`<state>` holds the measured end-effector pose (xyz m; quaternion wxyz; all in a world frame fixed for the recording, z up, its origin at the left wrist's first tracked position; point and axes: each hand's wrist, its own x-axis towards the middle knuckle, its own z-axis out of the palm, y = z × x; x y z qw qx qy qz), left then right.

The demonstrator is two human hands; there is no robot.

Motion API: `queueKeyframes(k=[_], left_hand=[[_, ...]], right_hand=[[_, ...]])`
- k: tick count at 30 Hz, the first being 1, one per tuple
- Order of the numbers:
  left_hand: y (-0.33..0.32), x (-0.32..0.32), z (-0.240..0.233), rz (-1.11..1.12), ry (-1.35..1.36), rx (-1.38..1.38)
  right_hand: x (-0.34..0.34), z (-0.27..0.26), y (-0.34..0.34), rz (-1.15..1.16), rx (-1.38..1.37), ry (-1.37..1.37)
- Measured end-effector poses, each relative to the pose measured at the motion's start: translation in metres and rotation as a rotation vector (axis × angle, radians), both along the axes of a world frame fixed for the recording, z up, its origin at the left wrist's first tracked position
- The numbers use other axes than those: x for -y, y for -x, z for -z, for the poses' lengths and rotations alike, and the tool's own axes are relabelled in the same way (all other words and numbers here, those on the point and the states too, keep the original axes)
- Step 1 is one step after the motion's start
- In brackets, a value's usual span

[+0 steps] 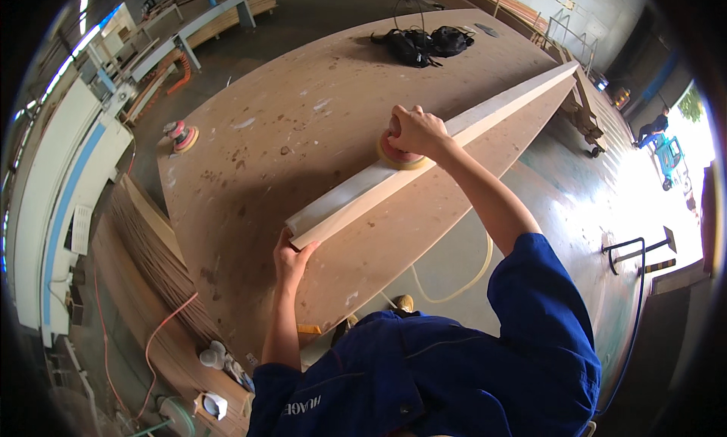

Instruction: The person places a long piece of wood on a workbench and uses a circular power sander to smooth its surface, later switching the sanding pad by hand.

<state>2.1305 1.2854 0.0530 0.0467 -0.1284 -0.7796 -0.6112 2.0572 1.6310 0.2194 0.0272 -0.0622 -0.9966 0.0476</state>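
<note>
A long board with a whitish top face and a pale wooden side lies slantwise across a stained work table. My right hand grips the top of a round orbital sander. Its yellowish pad rests on the board's upper face, around the middle of its length. At the near left end of the board, my left hand holds the corner, thumb on the side face and fingers around the end. The fingers beneath are partly hidden.
A second sander stands at the table's left corner. Black bags lie near the far edge. Stacked boards and a red hose are at left. A pale hose hangs at right. Farther off, a person sits by a turquoise vehicle.
</note>
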Motion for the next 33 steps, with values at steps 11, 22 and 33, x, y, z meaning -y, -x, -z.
queueKeyframes(k=[11,22,33], left_hand=[[0.004,-0.006,0.004,0.03,-0.068,-0.013],[0.01,0.002,0.023,0.018,0.062,-0.097],[-0.001,-0.008,-0.001,0.017,-0.012,-0.004]], right_hand=[[0.106,0.012,-0.028,-0.22,-0.097,0.044],[0.184,0.017,-0.047,-0.421,-0.088,0.085],[0.129,0.012,-0.038,-0.318,-0.021,0.052]])
